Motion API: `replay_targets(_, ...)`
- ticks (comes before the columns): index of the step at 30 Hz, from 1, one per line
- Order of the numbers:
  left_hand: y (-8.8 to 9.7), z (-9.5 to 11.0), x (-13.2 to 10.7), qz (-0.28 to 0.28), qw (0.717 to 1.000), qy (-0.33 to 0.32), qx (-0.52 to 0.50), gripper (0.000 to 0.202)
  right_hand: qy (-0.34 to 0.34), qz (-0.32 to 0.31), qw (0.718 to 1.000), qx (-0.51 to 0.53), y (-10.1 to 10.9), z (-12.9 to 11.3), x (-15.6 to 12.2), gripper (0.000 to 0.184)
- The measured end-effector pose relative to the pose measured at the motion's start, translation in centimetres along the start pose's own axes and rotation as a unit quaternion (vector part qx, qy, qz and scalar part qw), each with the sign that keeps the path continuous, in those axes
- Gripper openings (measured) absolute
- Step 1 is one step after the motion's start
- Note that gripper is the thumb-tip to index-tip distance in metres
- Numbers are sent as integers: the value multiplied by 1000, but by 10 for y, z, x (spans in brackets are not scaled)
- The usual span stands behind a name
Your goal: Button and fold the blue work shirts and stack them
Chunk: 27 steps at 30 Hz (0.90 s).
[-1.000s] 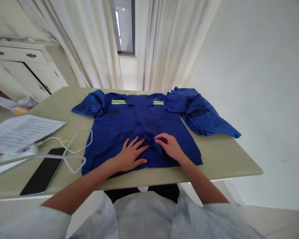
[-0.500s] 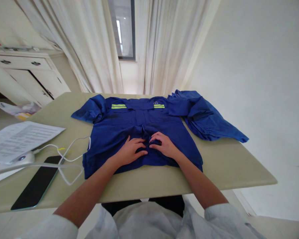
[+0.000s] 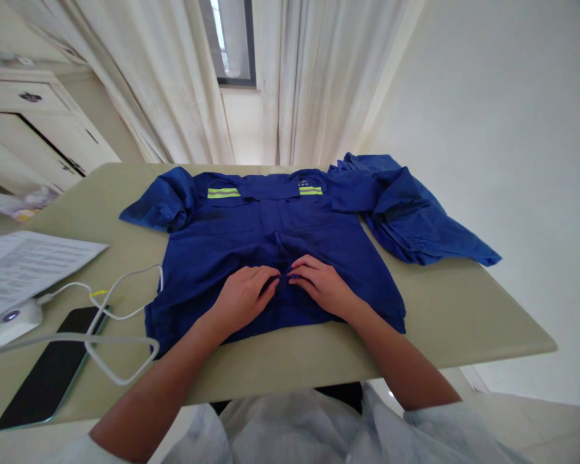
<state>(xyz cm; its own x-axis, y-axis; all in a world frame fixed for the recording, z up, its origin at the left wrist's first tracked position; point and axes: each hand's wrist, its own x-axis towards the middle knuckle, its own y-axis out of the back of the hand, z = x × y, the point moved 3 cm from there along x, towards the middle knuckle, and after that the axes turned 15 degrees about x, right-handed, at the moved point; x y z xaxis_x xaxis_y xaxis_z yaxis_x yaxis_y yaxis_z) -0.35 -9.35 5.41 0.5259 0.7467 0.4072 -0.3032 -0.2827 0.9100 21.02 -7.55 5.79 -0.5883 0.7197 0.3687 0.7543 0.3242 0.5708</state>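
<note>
A dark blue work jacket (image 3: 222, 248) with yellow-green reflective strips lies spread across the table, its collar end away from me and its sleeves out to both sides. My left hand (image 3: 246, 293) pinches the front of the jacket near the middle, thumb and fingertips together on the cloth. Close beside it, my right hand (image 3: 321, 287) also pinches the fabric along the front opening. Both hands meet around the centre line in the lower half of the garment. The small bit of cloth between the fingertips is mostly hidden.
On the left of the table (image 3: 468, 322) lie a black phone (image 3: 53, 370), a white cable (image 3: 120, 316), a white device (image 3: 17, 320) and a printed sheet (image 3: 33, 258). A white cabinet (image 3: 29, 129) stands behind on the left, curtains (image 3: 174, 84) beyond. A white wall (image 3: 502, 129) rises at right.
My left hand has gone from loosely spread fingers to a pinch on the jacket front. The right fingers have closed on the cloth too. The view has tilted slightly downward.
</note>
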Motion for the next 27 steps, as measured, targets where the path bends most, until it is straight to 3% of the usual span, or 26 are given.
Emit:
replay_targets(3,2,5,0,39,998,-38,12,20,8,-6,999,-33,-4,-5,-1,19)
replay_targets(11,2,10,-2,95,994,-57,5,14,7,-27,996,-83,-11,-7,-4,16)
replay_targets(22,6,11,-1,108,990,-83,43,13,1,-14,993,-117,-15,-5,-6,17)
replay_targets(27,5,12,-1,98,991,-80,51,14,0,-37,989,-140,-17,-5,-6,12)
